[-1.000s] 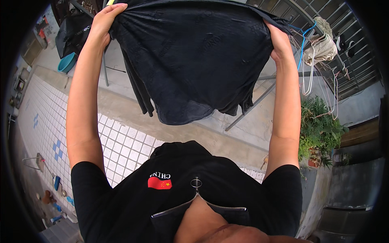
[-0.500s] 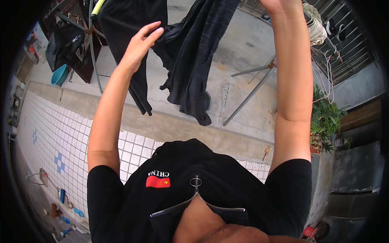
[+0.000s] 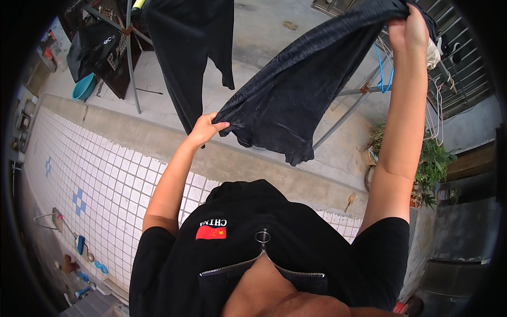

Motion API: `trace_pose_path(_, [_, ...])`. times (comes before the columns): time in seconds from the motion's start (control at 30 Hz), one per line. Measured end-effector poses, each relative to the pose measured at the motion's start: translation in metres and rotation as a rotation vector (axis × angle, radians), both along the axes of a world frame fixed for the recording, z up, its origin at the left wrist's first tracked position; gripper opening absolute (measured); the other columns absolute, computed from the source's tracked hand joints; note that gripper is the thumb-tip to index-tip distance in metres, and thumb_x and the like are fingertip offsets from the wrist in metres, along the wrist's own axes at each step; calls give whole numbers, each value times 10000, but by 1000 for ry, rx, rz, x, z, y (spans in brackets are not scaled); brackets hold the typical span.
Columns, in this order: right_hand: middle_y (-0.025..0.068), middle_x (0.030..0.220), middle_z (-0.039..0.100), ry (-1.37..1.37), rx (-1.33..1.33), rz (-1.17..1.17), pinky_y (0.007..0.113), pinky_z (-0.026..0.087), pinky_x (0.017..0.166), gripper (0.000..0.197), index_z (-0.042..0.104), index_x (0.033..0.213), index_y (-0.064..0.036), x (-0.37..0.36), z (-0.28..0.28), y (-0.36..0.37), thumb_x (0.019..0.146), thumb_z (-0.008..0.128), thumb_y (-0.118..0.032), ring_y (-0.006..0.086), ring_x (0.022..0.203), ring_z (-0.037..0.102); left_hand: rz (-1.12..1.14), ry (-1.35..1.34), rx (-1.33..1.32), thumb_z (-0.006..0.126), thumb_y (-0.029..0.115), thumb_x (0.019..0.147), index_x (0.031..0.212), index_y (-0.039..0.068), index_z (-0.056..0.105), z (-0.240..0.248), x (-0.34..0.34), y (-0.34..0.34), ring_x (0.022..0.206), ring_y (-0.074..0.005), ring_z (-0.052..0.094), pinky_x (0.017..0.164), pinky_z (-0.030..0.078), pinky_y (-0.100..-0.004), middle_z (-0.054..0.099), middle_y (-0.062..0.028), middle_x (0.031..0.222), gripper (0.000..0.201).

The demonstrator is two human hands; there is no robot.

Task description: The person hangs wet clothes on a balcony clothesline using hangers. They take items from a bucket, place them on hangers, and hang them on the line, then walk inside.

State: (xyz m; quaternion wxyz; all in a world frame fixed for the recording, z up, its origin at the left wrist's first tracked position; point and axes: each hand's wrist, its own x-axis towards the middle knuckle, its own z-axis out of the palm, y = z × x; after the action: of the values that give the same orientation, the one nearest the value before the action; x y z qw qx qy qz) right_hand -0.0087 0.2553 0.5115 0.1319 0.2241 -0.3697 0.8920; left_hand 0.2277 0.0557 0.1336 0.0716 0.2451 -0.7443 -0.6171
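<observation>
One dark garment slants between the left hand, pinching its near left edge, and the right hand, gripping its far right end.

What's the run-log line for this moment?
left hand: pinches dark garment edge | right hand: grips its upper end | garment: stretched between them | left: black trousers hanging
</observation>
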Motion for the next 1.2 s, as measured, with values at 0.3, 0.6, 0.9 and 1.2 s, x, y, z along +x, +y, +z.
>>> trace_pose_path(0.3, [68,1073,648,45,1468,163,280,462,887,360,605,1176,6,-96,-194,116,825,614,-75,167,978,601,-50,91,276,578,376,960,1133,-19,624,115,-50,10,984,-160,632,922,465,-289,667,-89,1111,434])
trace_pose_path(0.6, [121,1396,474,406,1353,413,397,500,905,816,401,1424,-112,65,-220,37,729,811,-231,279,1143,564,-315,53,449,583,550,912,1172,-42,574,155,-99,47,1041,-169,604,917,508,-326,624,-138,1131,647])
trace_pose_path(0.9, [58,975,691,488,1261,110,296,517,743,225,654,1119,-67,40,-244,4,908,575,-69,155,817,649,-409,-107,35,652,666,798,1098,-43,650,130,-94,12,969,-167,608,855,453,-284,659,-123,1030,769])
trace_pose_path(1.2, [-1,904,645,-67,775,523,231,471,732,200,623,1043,-19,0,-218,-29,980,487,-151,78,789,584,-194,-137,-681,738,299,749,1057,-3,614,92,-69,-5,1036,-341,615,882,481,-418,655,-187,1061,449])
